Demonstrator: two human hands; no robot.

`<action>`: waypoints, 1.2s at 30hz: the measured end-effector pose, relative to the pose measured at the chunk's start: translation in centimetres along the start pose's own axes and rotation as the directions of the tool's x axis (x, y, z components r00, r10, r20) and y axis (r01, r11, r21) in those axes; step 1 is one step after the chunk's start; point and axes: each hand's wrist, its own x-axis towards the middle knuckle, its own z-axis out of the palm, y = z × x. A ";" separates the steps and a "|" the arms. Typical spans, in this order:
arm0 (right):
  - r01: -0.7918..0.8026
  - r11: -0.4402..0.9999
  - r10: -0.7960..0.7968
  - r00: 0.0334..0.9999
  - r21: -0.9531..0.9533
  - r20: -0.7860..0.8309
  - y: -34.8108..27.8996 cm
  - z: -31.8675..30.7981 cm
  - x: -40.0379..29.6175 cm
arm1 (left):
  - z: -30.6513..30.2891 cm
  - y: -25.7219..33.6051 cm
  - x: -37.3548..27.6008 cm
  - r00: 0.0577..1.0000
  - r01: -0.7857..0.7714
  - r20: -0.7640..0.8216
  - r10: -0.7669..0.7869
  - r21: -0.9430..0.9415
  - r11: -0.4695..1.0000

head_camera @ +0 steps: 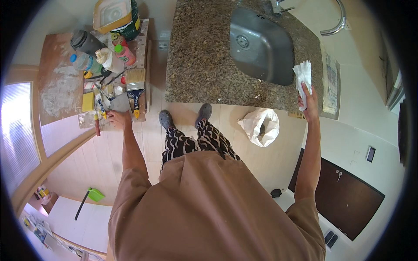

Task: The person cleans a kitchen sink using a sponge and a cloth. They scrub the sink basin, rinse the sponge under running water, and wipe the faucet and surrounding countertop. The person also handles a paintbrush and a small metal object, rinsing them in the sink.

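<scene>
My left hand (pixel 119 120) is at the near edge of a paint-spattered work table, its fingers closed around the handle end of a broad putty knife (pixel 120 103). The grey blade lies among the tools, and my fingers hide the handle. Right of the blade rests a wide paintbrush (pixel 135 84) with a blue and yellow handle. A yellow sponge (pixel 88 101) and a red-handled tool (pixel 97 125) are to the left. Over the right part of the granite countertop (pixel 199 58), my right hand (pixel 309 101) grips a crumpled white paper towel (pixel 304 75), close to the sink's rim.
A steel sink (pixel 261 49) is set into the counter. Bottles, including a pink one with a green cap (pixel 125 55), crowd the table beside a paint bucket (pixel 127 29). An open white sack (pixel 261 127) stands on the floor below the counter. Behind me lies a green dustpan (pixel 96 194).
</scene>
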 end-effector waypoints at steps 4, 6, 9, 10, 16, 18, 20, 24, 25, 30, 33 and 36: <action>0.000 0.999 0.001 1.000 -0.038 0.020 2.2 -1.2 0.2 | -2.0 0.0 -0.1 1.000 -0.013 0.015 0.012 0.077 0.997; -0.004 0.999 0.005 1.000 -0.049 0.011 2.9 -1.8 0.1 | -4.4 1.4 -1.2 0.999 0.002 0.044 -0.006 0.103 0.995; 0.024 1.000 -0.023 0.997 -0.010 0.077 3.1 -1.6 2.3 | 0.2 -6.1 4.2 0.963 -0.269 -0.003 0.269 -0.055 0.961; 0.016 1.000 -0.015 0.999 -0.015 0.051 3.8 -2.3 2.5 | -2.7 -4.7 3.0 0.946 -0.315 0.069 0.318 -0.047 0.948; 0.040 0.998 -0.039 0.999 0.043 -0.033 5.5 -3.7 2.3 | -26.1 -1.2 -11.4 0.862 -0.160 0.152 0.485 -0.825 0.542; 0.044 0.993 -0.045 0.999 0.106 0.011 6.1 -2.9 2.9 | -28.6 2.8 -17.9 0.772 -0.123 0.163 0.614 -0.910 0.396; 0.042 0.988 -0.049 0.998 0.152 0.044 7.2 -2.3 4.0 | -24.9 8.0 -21.7 0.701 -0.408 0.152 0.696 -0.715 0.568; 0.057 0.980 -0.069 0.996 0.193 0.056 8.4 -2.4 4.1 | -20.3 14.7 -26.8 0.673 -0.577 0.010 0.740 -0.619 0.533; 0.063 0.978 -0.072 0.997 0.201 0.036 8.7 -2.8 3.9 | -19.8 15.2 -27.2 0.690 -0.527 0.019 0.724 -0.672 0.520; 0.048 0.989 -0.047 0.999 0.140 -0.011 9.2 -4.6 3.2 | -19.8 18.5 -29.6 0.665 -0.589 0.053 0.745 -0.576 0.567; 0.063 0.994 -0.061 0.998 0.086 -0.029 10.1 -6.0 3.3 | -20.8 17.7 -29.0 0.716 -0.525 0.062 0.695 -0.608 0.596; 0.079 0.996 -0.078 0.997 0.051 -0.017 10.0 -6.2 3.9 | -21.1 18.2 -29.0 0.712 -0.553 0.065 0.700 -0.563 0.614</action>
